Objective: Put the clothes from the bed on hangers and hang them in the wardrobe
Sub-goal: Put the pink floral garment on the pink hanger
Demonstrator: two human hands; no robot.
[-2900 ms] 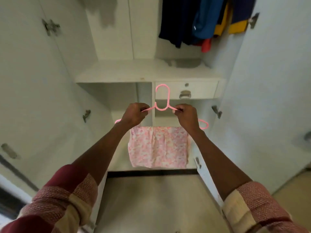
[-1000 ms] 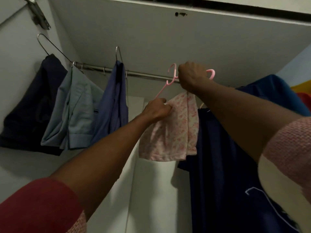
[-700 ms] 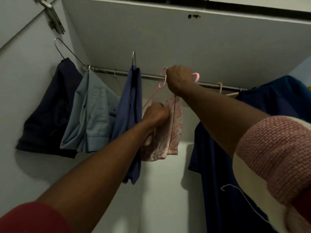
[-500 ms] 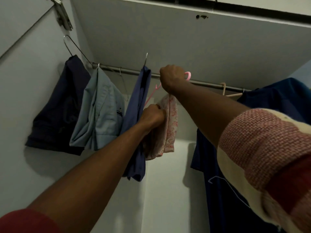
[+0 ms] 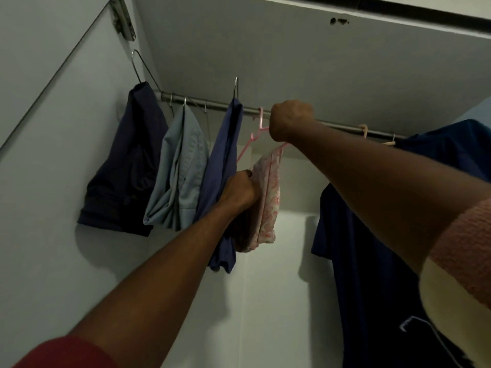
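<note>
Along the upper left of the frame, the steel wardrobe rail (image 5: 247, 110) already carries a dark navy folded garment (image 5: 125, 168), a pale grey-blue shirt (image 5: 178, 171) and a blue-violet garment (image 5: 225, 160), each on a thin wire hanger, and none of these has shifted in the last second beyond the camera's own swing. What has changed sits just right of them, near the middle of the frame: the pink plastic hanger (image 5: 259, 130), which a second ago was held up short of the rail with its hook free, now has its hook over the rail, close beside the blue-violet garment. The pink floral cotton garment (image 5: 268, 195) draped on it has turned edge-on and hangs narrow below the rail. The left hand (image 5: 240, 191) is curled round the garment's near edge, gripping the cloth and steadying it, much as it did half a second ago. The right hand (image 5: 289, 120) is a closed fist at the rail, gripping the hanger just under its hook. At the far right hangs a large dark navy T-shirt (image 5: 372, 235) on a beige hanger (image 5: 364, 130), well apart from the pink one. By my reading this garment is as good as hung; both hands need only let go, and the remaining clothes on the bed, not visible here, come next.
</note>
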